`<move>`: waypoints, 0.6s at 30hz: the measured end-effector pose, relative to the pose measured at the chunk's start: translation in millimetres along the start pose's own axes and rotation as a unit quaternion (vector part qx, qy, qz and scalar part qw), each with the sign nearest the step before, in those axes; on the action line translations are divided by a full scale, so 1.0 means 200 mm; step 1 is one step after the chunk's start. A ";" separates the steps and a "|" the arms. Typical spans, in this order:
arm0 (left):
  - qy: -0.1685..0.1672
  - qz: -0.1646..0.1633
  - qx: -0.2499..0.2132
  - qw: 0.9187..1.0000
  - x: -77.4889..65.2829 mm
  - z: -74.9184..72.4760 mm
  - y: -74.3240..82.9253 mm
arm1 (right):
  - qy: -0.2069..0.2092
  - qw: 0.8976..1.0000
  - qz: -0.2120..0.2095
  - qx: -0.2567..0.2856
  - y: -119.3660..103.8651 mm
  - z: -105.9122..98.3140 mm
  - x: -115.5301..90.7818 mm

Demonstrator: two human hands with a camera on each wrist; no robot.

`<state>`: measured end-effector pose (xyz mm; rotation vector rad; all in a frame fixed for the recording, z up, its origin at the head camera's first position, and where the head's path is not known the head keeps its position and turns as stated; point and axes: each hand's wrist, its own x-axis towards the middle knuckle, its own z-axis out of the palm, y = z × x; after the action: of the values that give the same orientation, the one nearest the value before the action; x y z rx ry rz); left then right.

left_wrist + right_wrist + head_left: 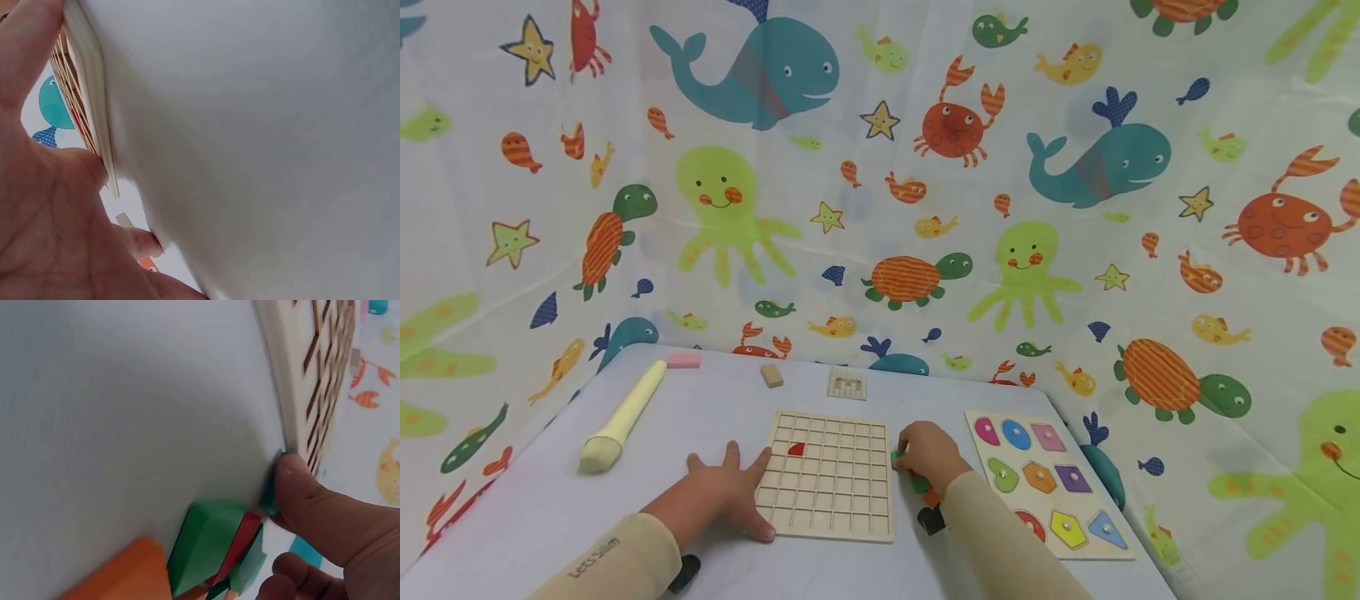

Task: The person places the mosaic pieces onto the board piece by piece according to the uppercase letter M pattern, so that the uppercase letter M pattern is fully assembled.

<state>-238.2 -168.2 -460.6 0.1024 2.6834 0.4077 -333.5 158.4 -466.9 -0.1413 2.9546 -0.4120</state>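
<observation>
A square wooden grid board (850,505) lies between the two hands, with a red quarter-round piece (796,449) in one of its upper left cells. The left hand (722,493), fingers spread wide, rests at the board's left side; its thumb lies at the near left corner. Beyond the board's right edge, the right hand (929,451) pinches a small green piece (269,495), partly hidden behind the thumb. Close by it on the table are loose pieces, among them a green block (206,544), a red piece (236,545) and an orange block (128,575).
A shape puzzle board (1022,492) with coloured knobbed shapes lies at the right. Toward the back are a small patterned card (847,385), a wooden block (771,375) and a pink block (683,361). A long cream-coloured object (628,412) lies at left. A sea-animal curtain (865,192) hangs behind.
</observation>
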 end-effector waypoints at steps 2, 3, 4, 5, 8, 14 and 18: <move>0.003 0.001 0.002 1.000 -0.01 0.00 0.00 | 0.002 1.000 -0.005 -0.014 0.00 -0.01 0.02; 0.004 0.001 0.003 1.000 0.00 0.00 0.00 | 0.005 1.000 -0.007 -0.020 0.01 -0.01 0.02; 0.003 0.001 0.001 1.000 0.00 0.00 0.00 | 0.009 1.000 -0.010 -0.029 0.01 -0.01 0.03; 0.001 -0.001 0.000 1.000 0.01 0.00 0.00 | 0.014 0.999 -0.011 -0.033 0.02 -0.01 0.03; -0.009 -0.008 -0.003 1.000 0.02 0.01 -0.01 | 0.022 0.999 0.000 -0.028 0.03 0.00 0.04; -0.005 -0.008 -0.005 1.000 0.01 0.00 -0.01 | 0.025 1.000 0.008 -0.002 0.02 0.03 0.05; -0.003 -0.002 -0.007 1.000 -0.01 -0.01 0.00 | 0.031 0.999 0.009 -0.006 0.01 0.03 0.05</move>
<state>-236.9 -169.2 -458.7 0.0943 2.6745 0.4242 -342.6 157.8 -475.6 -0.1052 3.0167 -0.4020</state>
